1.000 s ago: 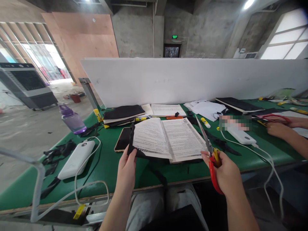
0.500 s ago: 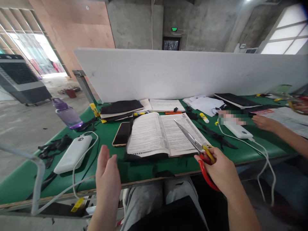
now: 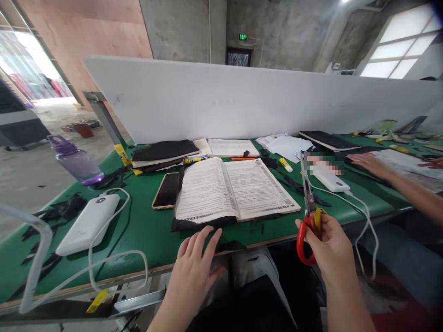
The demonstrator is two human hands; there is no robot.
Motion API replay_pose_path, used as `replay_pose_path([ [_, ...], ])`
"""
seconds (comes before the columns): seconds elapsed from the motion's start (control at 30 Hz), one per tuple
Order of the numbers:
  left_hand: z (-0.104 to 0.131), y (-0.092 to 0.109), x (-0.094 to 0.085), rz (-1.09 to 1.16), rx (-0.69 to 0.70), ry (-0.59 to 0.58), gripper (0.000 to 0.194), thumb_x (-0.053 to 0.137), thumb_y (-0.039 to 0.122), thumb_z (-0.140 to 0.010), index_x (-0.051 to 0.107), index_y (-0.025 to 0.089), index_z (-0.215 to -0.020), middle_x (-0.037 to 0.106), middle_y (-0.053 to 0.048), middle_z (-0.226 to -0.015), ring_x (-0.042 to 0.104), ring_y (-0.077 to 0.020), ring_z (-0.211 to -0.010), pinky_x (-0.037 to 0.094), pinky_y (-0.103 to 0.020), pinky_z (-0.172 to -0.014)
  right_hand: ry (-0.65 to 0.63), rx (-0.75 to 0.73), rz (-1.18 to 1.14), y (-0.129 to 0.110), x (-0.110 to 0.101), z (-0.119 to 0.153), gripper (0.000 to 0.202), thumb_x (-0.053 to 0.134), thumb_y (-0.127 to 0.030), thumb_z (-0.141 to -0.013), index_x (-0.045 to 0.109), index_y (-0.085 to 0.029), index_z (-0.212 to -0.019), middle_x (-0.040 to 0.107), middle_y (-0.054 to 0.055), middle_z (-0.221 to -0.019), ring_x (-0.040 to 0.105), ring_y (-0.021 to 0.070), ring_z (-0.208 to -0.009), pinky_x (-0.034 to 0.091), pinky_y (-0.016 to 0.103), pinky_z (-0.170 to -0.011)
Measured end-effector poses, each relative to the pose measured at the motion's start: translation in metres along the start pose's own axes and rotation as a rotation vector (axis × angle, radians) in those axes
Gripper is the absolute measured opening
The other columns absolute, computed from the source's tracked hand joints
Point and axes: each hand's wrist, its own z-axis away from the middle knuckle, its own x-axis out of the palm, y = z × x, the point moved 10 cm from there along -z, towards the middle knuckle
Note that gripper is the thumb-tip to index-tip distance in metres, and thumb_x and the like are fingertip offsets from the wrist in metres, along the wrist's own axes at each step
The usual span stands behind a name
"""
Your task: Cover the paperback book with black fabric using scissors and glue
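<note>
In front of me an open book (image 3: 263, 189) lies on the green table (image 3: 133, 221), with black cover material (image 3: 207, 223) showing along its lower edge. My left hand (image 3: 195, 260) is just below that edge, palm down, fingers apart and holding nothing; whether its fingertips touch the table I cannot tell. My right hand (image 3: 328, 244) grips a pair of scissors (image 3: 309, 199) by its red and yellow handles. The blades point away from me, nearly closed, to the right of the book. A phone (image 3: 165, 191) lies partly against the book's left side.
White power banks (image 3: 90, 223) (image 3: 330, 179) with cables lie on both sides. A purple bottle (image 3: 78, 161), black scraps (image 3: 65, 210), black-covered books (image 3: 166, 154) and a glue stick (image 3: 285, 164) surround the book. A co-worker's hand (image 3: 372, 163) rests at right. A white partition (image 3: 221, 101) stands behind.
My left hand has turned palm down and moved right toward the book's lower edge. The scissors have swung off the right page, now upright beside the book. The co-worker's hand has shifted.
</note>
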Motion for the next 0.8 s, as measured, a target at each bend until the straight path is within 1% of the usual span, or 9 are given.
replay_pose_path([
  [0.07, -0.004, 0.002, 0.006, -0.039, 0.017, -0.056, 0.074, 0.066, 0.016, -0.072, 0.036, 0.025, -0.139, 0.05, -0.008, -0.135, 0.049, -0.0283, -0.115, 0.041, -0.043, -0.093, -0.001, 0.002, -0.002, -0.002, -0.001, 0.001, 0.059, 0.084, -0.043, -0.05, 0.056, -0.018, -0.095, 0.065, 0.004, -0.091, 0.066, 0.0197, -0.084, 0.058, 0.027, -0.07],
  [0.13, -0.008, 0.002, 0.011, -0.037, 0.041, -0.101, 0.07, 0.061, 0.012, -0.075, 0.037, 0.025, -0.139, 0.051, -0.005, -0.136, 0.047, -0.0274, -0.116, 0.04, -0.043, -0.095, -0.01, 0.013, 0.003, -0.003, -0.002, 0.003, 0.058, 0.084, -0.042, -0.051, 0.056, -0.018, -0.096, 0.064, 0.004, -0.09, 0.066, 0.0193, -0.085, 0.058, 0.027, -0.072],
  [0.27, -0.013, 0.002, 0.02, 0.054, 0.096, -0.194, 0.052, 0.053, 0.009, -0.079, 0.048, 0.025, -0.129, 0.059, -0.004, -0.123, 0.051, -0.0221, -0.108, 0.042, -0.038, -0.09, -0.026, 0.003, 0.018, -0.007, -0.002, 0.007, 0.057, 0.083, -0.042, -0.053, 0.057, -0.018, -0.099, 0.064, 0.004, -0.091, 0.065, 0.0207, -0.089, 0.058, 0.028, -0.074],
  [0.4, -0.013, -0.001, 0.022, 0.083, 0.085, -0.241, 0.059, 0.048, 0.0, -0.073, 0.048, 0.023, -0.128, 0.061, -0.005, -0.109, 0.054, -0.0203, -0.097, 0.043, -0.037, -0.085, -0.022, -0.011, 0.035, -0.005, -0.005, 0.006, 0.058, 0.084, -0.042, -0.053, 0.058, -0.018, -0.099, 0.065, 0.005, -0.091, 0.066, 0.0209, -0.087, 0.059, 0.028, -0.073],
  [0.47, -0.011, 0.001, 0.023, 0.085, 0.108, -0.253, 0.06, 0.048, -0.002, -0.07, 0.049, 0.022, -0.125, 0.062, -0.004, -0.102, 0.054, -0.0207, -0.093, 0.044, -0.038, -0.082, -0.02, -0.015, 0.043, -0.004, -0.006, 0.005, 0.058, 0.084, -0.042, -0.053, 0.058, -0.018, -0.099, 0.066, 0.005, -0.09, 0.066, 0.0211, -0.087, 0.059, 0.028, -0.073],
  [0.53, -0.01, 0.005, 0.021, 0.09, 0.145, -0.232, 0.053, 0.048, -0.001, -0.072, 0.051, 0.02, -0.121, 0.062, -0.003, -0.097, 0.054, -0.021, -0.09, 0.044, -0.038, -0.08, -0.023, -0.019, 0.053, -0.003, -0.006, 0.005, 0.058, 0.083, -0.042, -0.053, 0.057, -0.018, -0.099, 0.066, 0.005, -0.09, 0.066, 0.0215, -0.087, 0.059, 0.029, -0.074],
  [0.63, -0.008, 0.009, 0.014, 0.116, 0.191, -0.151, 0.045, 0.046, 0.001, -0.078, 0.05, 0.018, -0.119, 0.062, -0.003, -0.093, 0.054, -0.0194, -0.084, 0.044, -0.037, -0.077, -0.029, -0.014, 0.067, -0.004, -0.004, 0.006, 0.058, 0.082, -0.042, -0.055, 0.056, -0.018, -0.101, 0.066, 0.005, -0.09, 0.066, 0.0216, -0.089, 0.058, 0.03, -0.077],
  [0.73, -0.005, 0.009, 0.008, 0.163, 0.176, -0.078, 0.041, 0.043, 0.001, -0.082, 0.05, 0.019, -0.117, 0.06, -0.002, -0.085, 0.053, -0.0174, -0.077, 0.044, -0.035, -0.073, -0.034, -0.005, 0.092, -0.005, -0.002, 0.009, 0.057, 0.081, -0.041, -0.055, 0.056, -0.019, -0.1, 0.066, 0.004, -0.089, 0.066, 0.0212, -0.088, 0.056, 0.031, -0.078],
  [0.8, -0.003, 0.005, 0.008, 0.191, 0.132, -0.064, 0.042, 0.043, 0.0, -0.081, 0.049, 0.019, -0.118, 0.06, -0.002, -0.083, 0.053, -0.0173, -0.076, 0.044, -0.035, -0.072, -0.032, -0.028, 0.12, -0.006, -0.002, 0.009, 0.055, 0.081, -0.041, -0.055, 0.057, -0.019, -0.099, 0.066, 0.005, -0.088, 0.066, 0.0213, -0.086, 0.056, 0.033, -0.079],
])
